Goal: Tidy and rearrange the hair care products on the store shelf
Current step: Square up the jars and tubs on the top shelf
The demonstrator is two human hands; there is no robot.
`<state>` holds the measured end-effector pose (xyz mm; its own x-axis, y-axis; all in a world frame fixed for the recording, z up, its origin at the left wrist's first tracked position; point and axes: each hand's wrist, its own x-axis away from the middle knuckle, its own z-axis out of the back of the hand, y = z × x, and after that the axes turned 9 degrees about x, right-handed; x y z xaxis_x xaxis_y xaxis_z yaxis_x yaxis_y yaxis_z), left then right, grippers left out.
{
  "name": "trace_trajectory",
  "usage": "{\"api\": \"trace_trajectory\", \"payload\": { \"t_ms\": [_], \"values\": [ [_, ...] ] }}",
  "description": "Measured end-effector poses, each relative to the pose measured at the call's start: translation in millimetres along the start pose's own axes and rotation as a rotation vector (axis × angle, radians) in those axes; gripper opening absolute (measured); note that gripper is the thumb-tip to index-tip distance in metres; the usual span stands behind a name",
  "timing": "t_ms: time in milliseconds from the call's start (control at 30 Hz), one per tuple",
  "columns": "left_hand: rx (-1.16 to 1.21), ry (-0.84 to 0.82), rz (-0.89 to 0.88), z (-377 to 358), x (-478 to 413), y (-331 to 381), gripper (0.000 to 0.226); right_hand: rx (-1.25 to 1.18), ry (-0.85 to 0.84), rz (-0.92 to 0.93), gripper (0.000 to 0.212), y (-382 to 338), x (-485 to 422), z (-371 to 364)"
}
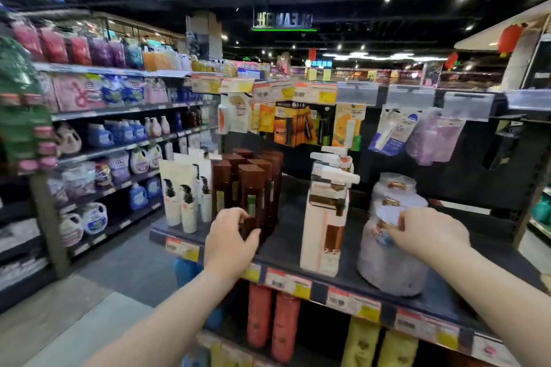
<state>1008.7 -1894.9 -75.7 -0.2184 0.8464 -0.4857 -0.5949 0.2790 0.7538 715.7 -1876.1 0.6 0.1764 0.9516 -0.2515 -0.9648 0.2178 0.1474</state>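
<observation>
Now two things are held on the shelf [286, 247].
Left grip [231, 237] curls round the front brown bottle [252, 188]; right grip [429, 232] pinches the top of the pale jar [387, 271] under it.

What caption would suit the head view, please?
Left hand grips brown bottle; right hand holds frosted jar on the shelf.

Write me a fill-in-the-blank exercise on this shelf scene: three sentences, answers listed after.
1. The left hand grips a tall ____ bottle at the front of its group.
2. The right hand pinches the top of the frosted jar, which stands to the ____ of the white pump-bottle box.
3. The white tubes stand at the ____ end of the shelf.

Missing words: brown; right; left.
</observation>
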Motion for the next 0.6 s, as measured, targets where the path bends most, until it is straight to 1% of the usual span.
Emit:
{"api": "trace_trajectory", "payload": {
  "t_ms": [33, 100, 167, 267, 333, 367, 433, 500, 600],
  "values": [
    [0.008, 0.019, 0.031, 7.0, -8.5, -9.9, 0.036, -0.018, 0.033, 0.048, 0.02, -13.5, 2.3, 6.4],
    [0.026, 0.046, 0.067, 16.8, -23.8, -25.4, 0.05, -0.137, 0.071, 0.158, 0.024, -47.7, 7.1, 16.7],
    [0.04, 0.054, 0.049, 21.6, -34.6, -35.4, 0.06, -0.297, 0.066, 0.252, 0.021, -85.9, 12.4, 21.3],
    [0.099, 0.04, 0.048, 24.2, -45.7, -46.0, 0.071, -0.379, 0.038, 0.331, 0.018, -137.5, 13.4, 17.8],
    [0.132, -0.002, 0.124, 22.6, -51.6, -54.4, 0.08, -0.392, -0.029, 0.309, 0.019, -164.0, 6.5, 8.5],
    [0.156, -0.03, 0.186, 20.8, -54.1, -58.8, 0.085, -0.403, -0.081, 0.276, 0.024, -175.4, 2.1, 2.7],
    [0.198, -0.079, 0.298, 14.9, -58.6, -69.3, 0.09, -0.479, -0.18, 0.189, 0.042, -194.1, -6.6, -11.1],
    [0.22, -0.108, 0.348, 9.1, -63.2, -78.9, 0.088, -0.532, -0.231, 0.119, 0.058, -209.1, -12.7, -22.5],
    [0.218, -0.121, 0.382, 4.5, -70.4, -86.8, 0.082, -0.577, -0.26, 0.053, 0.073, -225.3, -18.7, -33.7]
  ]
}}
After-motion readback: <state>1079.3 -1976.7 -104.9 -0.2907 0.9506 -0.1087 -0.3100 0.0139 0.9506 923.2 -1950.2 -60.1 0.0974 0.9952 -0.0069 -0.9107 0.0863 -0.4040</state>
